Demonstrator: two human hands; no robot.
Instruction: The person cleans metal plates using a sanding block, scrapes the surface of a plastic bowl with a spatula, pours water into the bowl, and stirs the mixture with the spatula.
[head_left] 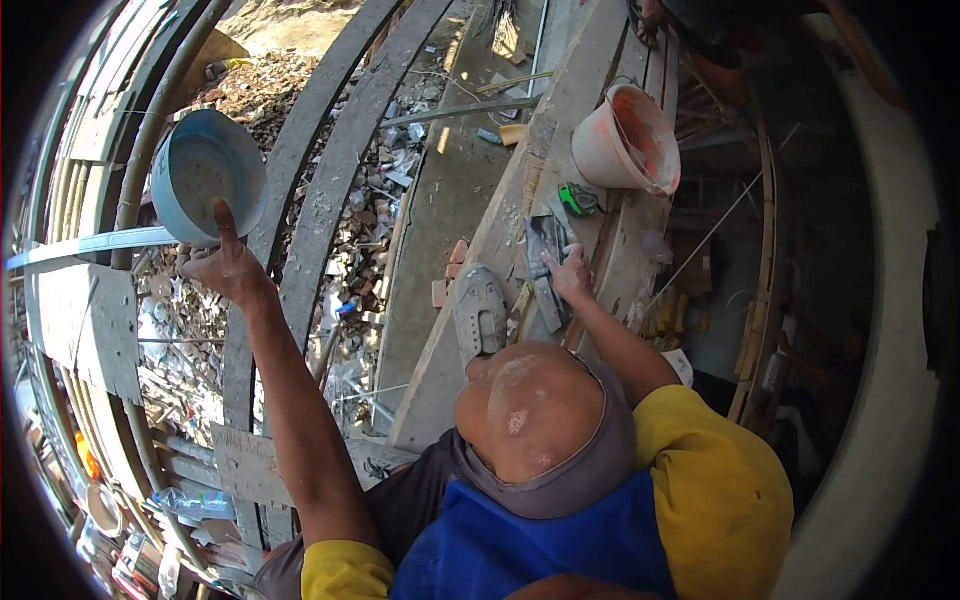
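Observation:
My left hand [232, 262] reaches out to the left and grips a blue plastic bowl [208, 170] by its near rim, thumb inside. The bowl tips its open side toward me, and a greyish film coats its inside. Over the plank in front of my knee, my right hand [571, 276] is closed around a grey, mortar-smeared flat piece [546, 250] whose exact kind I cannot make out. Just beyond that hand lies a green and black tape measure [578, 199]. A white bucket [626, 140], stained orange-red inside, stands further along the planks.
I sit on raised wooden planks [520, 190], one grey, dusty shoe [482, 312] on them. Brick pieces [457, 259] lie beside the shoe. Below to the left is rubble [352, 250] between curved beams [325, 190]. Bamboo poles run along the far left. Another person's hand [652, 18] shows at the top.

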